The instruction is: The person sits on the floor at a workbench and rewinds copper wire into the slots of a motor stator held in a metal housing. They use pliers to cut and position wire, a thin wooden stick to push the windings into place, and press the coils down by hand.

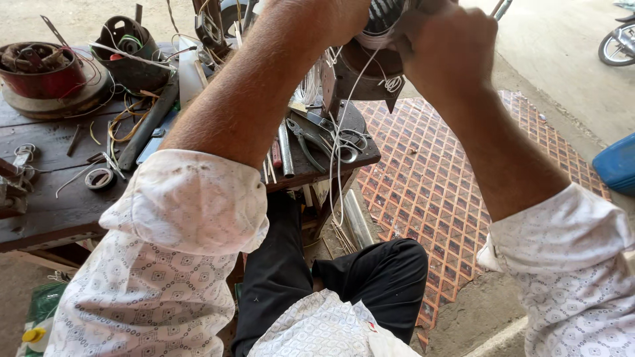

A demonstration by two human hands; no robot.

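Head view: both hands raised close to the camera over the dark wooden workbench (59, 205). Left hand (331, 16) and right hand (450, 46) clench the round dark metal motor stator (364, 66), its white winding wires (338, 152) trailing down to the grey pliers (307, 142). Judged step: seating the windings. Next move calls for steady support and slack wire.

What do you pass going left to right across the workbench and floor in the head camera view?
Red round housing → dark wound stator → pliers → both hands, left hand and right hand, gripping the motor part → patterned mat → blue container.
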